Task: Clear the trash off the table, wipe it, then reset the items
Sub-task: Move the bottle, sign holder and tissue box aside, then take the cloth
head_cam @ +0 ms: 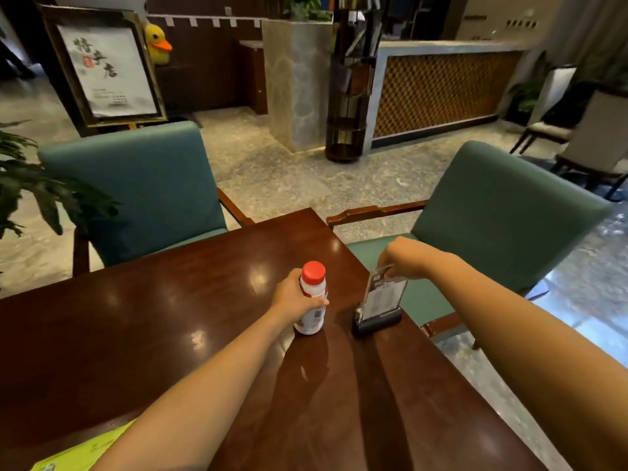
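Observation:
A white drink bottle [313,302] with a red cap stands upright on the dark wooden table [176,321], near its far right side. My left hand [295,298] is wrapped around the bottle's middle. Just right of it stands a clear acrylic sign holder [380,302] on a black base, close to the table's right edge. My right hand [404,258] pinches the top edge of the sign holder, which leans slightly.
Two green upholstered chairs stand beyond the table, one at the far left [142,188] and one at the right [503,226]. A green paper [81,453] lies at the near left edge. A leafy plant [30,185] reaches in from the left.

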A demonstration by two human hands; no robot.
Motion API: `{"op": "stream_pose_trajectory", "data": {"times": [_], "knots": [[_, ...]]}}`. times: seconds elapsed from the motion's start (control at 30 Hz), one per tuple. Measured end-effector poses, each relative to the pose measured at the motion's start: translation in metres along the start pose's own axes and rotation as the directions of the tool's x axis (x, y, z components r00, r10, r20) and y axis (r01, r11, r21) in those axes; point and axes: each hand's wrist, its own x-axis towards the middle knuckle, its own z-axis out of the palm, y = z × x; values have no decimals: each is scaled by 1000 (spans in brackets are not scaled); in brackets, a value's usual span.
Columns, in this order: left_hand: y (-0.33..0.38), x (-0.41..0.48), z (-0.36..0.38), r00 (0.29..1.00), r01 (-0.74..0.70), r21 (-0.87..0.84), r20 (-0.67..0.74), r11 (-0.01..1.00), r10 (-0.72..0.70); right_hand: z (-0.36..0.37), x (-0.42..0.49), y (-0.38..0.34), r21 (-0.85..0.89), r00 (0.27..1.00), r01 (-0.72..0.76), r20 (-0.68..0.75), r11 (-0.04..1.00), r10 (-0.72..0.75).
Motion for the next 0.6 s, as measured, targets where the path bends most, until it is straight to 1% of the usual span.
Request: {"op": "stream_pose_trajectory", "data": {"times": [0.13,0.23,0.43,0.53,0.6], "knots": [[-1,17,10,1000,17,-57,0,998,-17,6,1,8,38,999,34,-29,999,-33],[-2,20,14,999,21,-95,26,995,-18,12,2,7,45,998,58,-37,997,-56],[1,15,7,987,-14,-52,159,999,22,13,-2,4,62,999,37,-24,997,-35],[3,7,-2,975,15,-44,221,999,-5,13,-4,-2,61,1000,8,10,998,-9],[3,1,-8,968,41,-8,246,999,-38,12,-5,-6,79,999,-10,40,997,7]]}}
